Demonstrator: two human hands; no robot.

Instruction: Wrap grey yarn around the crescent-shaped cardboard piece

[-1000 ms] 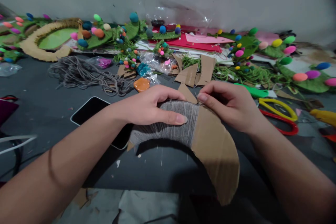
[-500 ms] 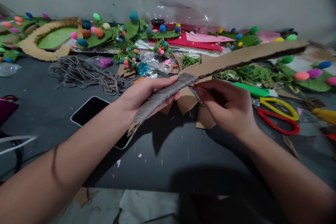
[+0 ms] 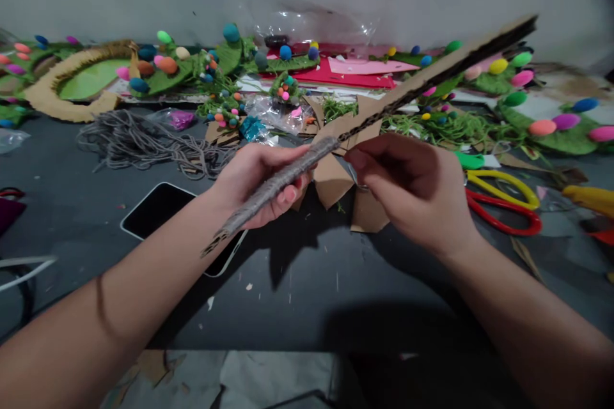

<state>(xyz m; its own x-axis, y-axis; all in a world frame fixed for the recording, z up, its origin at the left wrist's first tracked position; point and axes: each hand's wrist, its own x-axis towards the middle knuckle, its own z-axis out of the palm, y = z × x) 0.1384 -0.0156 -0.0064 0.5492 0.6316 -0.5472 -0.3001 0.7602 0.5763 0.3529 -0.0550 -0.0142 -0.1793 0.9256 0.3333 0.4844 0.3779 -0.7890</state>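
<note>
A long corrugated cardboard strip (image 3: 407,86) slants up to the right, tilted almost edge-on. Its lower part is wound tightly with grey cord (image 3: 283,182), leaving the ragged bottom end bare. My left hand (image 3: 259,185) is closed around this wound part, thumb above and fingers beneath. Just right of where the winding stops, my right hand (image 3: 412,185) pinches the grey cord; a thin strand shows under its fingertips and the rest is hidden.
A heap of grey cord (image 3: 129,140) lies left, a phone (image 3: 158,211) under my left forearm. Scissors (image 3: 503,211) with yellow and red handles lie right. Cardboard scraps (image 3: 330,182) sit beyond my hands. Green leaf shapes with coloured balls (image 3: 167,65) line the wall.
The strip has rolled in my left hand from its flat face toward its edge, and its far end has risen. My right hand keeps its pinch near the winding.
</note>
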